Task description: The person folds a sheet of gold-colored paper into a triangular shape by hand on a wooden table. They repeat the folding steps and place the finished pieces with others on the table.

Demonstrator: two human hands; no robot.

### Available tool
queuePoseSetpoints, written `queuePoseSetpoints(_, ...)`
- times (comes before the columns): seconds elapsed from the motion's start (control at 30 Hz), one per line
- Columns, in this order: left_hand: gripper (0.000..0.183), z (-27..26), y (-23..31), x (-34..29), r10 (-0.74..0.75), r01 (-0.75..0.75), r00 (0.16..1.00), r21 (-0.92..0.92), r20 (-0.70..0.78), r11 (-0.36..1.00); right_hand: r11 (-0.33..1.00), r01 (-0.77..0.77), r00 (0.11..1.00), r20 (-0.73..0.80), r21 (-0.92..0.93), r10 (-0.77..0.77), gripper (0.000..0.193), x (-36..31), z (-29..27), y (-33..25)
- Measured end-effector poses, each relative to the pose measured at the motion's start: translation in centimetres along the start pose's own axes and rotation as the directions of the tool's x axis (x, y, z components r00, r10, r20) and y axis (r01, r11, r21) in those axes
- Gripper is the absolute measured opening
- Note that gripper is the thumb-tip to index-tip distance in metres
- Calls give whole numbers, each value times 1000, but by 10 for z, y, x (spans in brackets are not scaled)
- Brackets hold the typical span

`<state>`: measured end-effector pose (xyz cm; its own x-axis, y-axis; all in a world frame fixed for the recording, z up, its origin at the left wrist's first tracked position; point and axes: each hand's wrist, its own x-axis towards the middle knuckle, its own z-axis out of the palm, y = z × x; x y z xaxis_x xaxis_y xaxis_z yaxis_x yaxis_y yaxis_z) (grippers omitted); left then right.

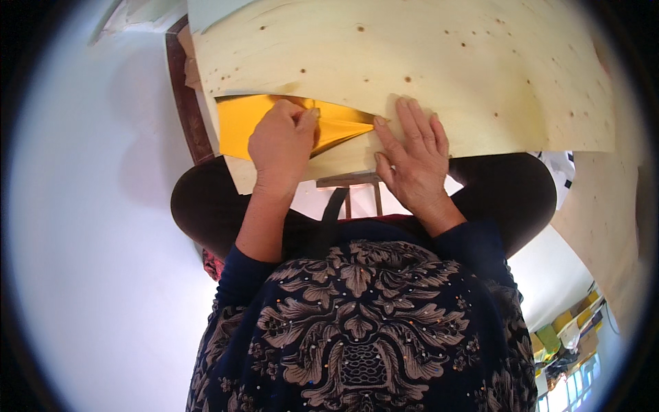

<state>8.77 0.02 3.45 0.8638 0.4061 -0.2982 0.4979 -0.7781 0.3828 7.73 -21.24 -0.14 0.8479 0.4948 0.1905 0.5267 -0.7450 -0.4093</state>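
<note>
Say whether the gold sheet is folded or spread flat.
Partly folded: the gold sheet looks flat at its left end, while its right part creases and narrows toward a point by the right hand.

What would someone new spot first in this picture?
Probably the shiny golden sheet, at the left end of the pale wooden board, with the left hand curled over it and the right hand at its pointed end. Next, maybe the dark top with big leafy patterns, filling the bottom middle.

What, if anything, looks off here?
Nothing spilled that I can see. The gold sheet is creased, tapering toward the right hand; with the left hand over it, that looks like handling, not damage.
</note>
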Motion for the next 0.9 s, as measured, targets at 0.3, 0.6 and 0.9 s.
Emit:
queuePoseSetpoints(0.3, 14, 17, -2, -4, 290, -267, 936, 136, -198, 954, 1000, 8, 1000, -15, -5, -8, 50, -2, 1, 0)
queuePoseSetpoints(0.6, 28, 21, -14, -21, 597, -522, 758, 305, -261, 796, 1000, 18, 999, -46, -12, -19, 50, -3, 2, 1)
queuePoseSetpoints(0.9, 39, 31, -20, -25, 599, -508, 750, 337, -279, 793, 989, -9, 999, -55, -147, 1, 49, 2, -15, 15)
